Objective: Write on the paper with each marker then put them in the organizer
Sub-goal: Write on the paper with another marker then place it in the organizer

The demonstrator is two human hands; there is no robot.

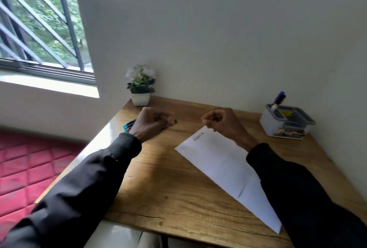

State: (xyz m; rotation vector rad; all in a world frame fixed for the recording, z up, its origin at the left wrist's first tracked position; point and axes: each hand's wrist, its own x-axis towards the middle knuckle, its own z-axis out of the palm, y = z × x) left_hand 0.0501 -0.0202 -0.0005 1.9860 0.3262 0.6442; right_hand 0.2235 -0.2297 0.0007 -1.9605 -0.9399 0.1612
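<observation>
1. Head view, your arms: both reach forward over the table in black sleeves, the left forearm crossing the table's left edge, the right lying over the paper's right side.
2. Your left hand sits low at the far left of the table, knuckles up, fingers curled tight around a green-ended marker; only its green end pokes out past the fingertips.
3. Your right hand hovers at the paper's far corner, fingers curled in against the thumb; nothing shows in its grip.
4. The paper lies flat and skewed across the table, white, with one short dark line of writing near its far corner.
5. The loose markers lie bunched on the table just behind your left wrist, coloured ends showing.
6. The organizer stands at the far right by the wall, grey-rimmed with several compartments; a blue marker leans upright in its back-left one.
</observation>
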